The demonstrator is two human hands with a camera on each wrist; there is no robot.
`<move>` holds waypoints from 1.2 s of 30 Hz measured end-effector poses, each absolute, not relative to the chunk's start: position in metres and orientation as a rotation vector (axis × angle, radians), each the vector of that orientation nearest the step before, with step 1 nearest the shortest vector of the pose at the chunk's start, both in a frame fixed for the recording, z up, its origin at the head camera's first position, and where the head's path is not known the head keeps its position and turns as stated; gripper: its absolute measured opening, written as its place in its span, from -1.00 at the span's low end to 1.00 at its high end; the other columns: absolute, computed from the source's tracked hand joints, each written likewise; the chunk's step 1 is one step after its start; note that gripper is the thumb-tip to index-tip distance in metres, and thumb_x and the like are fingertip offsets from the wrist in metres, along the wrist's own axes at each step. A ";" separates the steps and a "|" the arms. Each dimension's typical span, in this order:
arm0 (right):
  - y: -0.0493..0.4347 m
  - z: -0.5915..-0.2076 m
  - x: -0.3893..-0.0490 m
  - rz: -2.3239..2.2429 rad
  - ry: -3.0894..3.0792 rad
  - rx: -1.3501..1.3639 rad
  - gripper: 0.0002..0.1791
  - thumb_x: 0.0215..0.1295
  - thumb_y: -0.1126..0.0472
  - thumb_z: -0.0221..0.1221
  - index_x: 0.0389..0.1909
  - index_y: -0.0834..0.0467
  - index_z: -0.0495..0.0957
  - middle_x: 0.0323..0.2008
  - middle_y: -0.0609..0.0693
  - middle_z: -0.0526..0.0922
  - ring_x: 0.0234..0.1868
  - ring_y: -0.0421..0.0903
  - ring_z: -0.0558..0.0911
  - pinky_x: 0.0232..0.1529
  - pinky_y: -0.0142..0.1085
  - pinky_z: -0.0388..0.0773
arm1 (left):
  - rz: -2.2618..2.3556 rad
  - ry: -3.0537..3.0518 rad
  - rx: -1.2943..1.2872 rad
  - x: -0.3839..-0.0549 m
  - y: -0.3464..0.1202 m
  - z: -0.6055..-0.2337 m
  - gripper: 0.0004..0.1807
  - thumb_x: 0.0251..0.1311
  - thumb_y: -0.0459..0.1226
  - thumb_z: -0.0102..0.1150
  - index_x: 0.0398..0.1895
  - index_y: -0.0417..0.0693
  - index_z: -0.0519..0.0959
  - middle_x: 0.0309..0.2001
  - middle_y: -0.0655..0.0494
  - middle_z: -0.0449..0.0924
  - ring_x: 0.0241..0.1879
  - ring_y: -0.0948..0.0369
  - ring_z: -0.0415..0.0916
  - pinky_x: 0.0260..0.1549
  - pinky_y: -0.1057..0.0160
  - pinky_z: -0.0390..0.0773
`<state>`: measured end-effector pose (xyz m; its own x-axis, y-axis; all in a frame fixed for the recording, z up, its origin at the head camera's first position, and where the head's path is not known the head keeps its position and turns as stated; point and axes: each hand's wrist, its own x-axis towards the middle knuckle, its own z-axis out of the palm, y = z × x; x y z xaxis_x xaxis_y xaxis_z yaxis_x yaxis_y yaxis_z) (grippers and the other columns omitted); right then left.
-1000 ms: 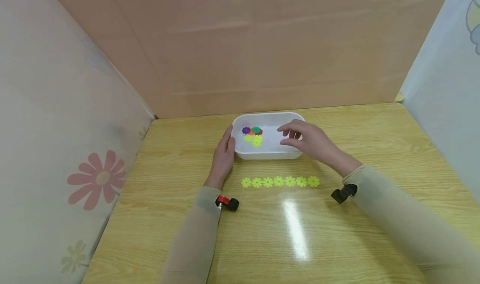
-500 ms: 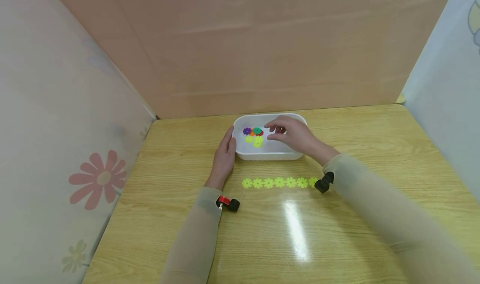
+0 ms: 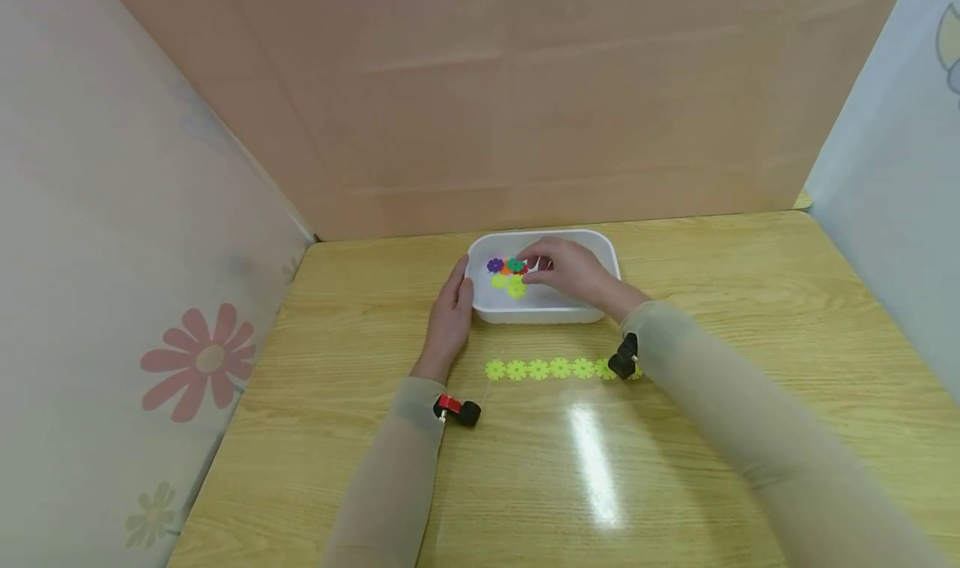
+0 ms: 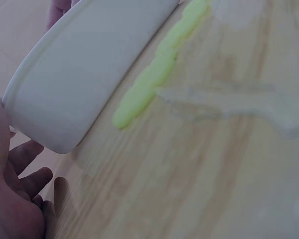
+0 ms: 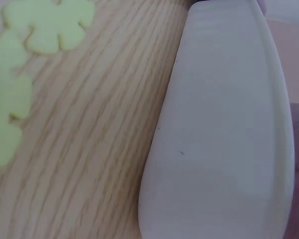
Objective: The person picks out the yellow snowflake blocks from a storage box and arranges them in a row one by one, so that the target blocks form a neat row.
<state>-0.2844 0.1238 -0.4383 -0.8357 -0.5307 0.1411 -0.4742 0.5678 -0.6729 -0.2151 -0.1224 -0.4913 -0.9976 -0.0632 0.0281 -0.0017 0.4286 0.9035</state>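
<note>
Nearest you, your beige sleeves (image 3: 393,468) come in over the wood-grain bench (image 3: 337,360), with a black wrist camera (image 3: 468,413) and a red clip (image 3: 449,403) on the left cuff and another black camera (image 3: 623,356) on the right. Past those there's a row of yellow-green flower pieces (image 3: 538,370) lying flat side by side; your right camera covers part of its right end.

Next out is the white tub (image 3: 543,316). Your left hand (image 3: 448,325) rests against its left end, fingers fairly straight along the outside. Your right hand (image 3: 577,273) reaches in over the right side — thumb and fingers bent with a narrow gap, right beside the green piece (image 3: 514,265). Can't tell if they touch it.

In the tub's left half, yellow pieces (image 3: 517,288) sit in front of the purple piece (image 3: 495,265), orange piece (image 3: 506,271) and green one, with a bit of red piece (image 3: 522,271) showing. Behind everything stands a brown panel (image 3: 487,118).
</note>
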 end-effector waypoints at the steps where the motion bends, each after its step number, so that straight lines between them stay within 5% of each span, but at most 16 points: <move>1: 0.123 -0.439 -0.285 -1.130 2.707 -0.871 -0.56 0.36 0.25 0.55 0.22 0.25 0.76 -0.11 0.07 0.77 -0.10 0.03 0.66 -0.02 -0.11 0.61 | -1.647 -2.606 0.057 -0.215 -0.122 -0.491 -0.40 0.81 0.04 -0.26 0.81 0.39 0.15 0.73 0.28 0.17 0.72 0.16 0.06 0.69 0.01 0.11; 14: 0.116 -0.457 -0.298 -1.099 2.618 -0.884 -0.59 0.36 0.29 0.54 0.20 0.24 0.79 -0.01 0.13 0.79 -0.03 0.07 0.68 0.03 -0.07 0.62 | -1.623 -2.616 0.042 -0.217 -0.122 -0.492 -0.38 0.80 0.07 -0.27 0.81 0.35 0.15 0.74 0.24 0.17 0.72 0.13 0.07 0.69 -0.01 0.12; 23: 0.113 -0.461 -0.299 -0.978 2.591 -0.886 -0.56 0.38 0.25 0.53 0.25 0.16 0.79 -0.11 0.08 0.72 -0.09 0.01 0.64 0.03 -0.06 0.62 | -1.613 -2.641 0.068 -0.217 -0.122 -0.493 -0.38 0.79 0.12 -0.28 0.81 0.45 0.13 0.74 0.28 0.15 0.72 0.15 0.05 0.68 -0.03 0.13; 36: 0.113 -0.463 -0.297 -0.893 2.622 -0.917 -0.63 0.36 0.23 0.55 0.16 0.12 0.83 -0.14 0.05 0.66 -0.08 -0.01 0.61 0.06 -0.06 0.61 | -1.614 -2.625 0.061 -0.217 -0.122 -0.491 -0.38 0.80 0.09 -0.27 0.81 0.34 0.16 0.73 0.26 0.17 0.72 0.14 0.07 0.68 -0.02 0.14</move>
<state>-0.2971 0.1128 -0.4625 -0.7803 -0.6254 -0.0093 -0.4896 0.6200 -0.6131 -0.2171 -0.1224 -0.4914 -0.9975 -0.0644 0.0297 -0.0026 0.4512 0.8924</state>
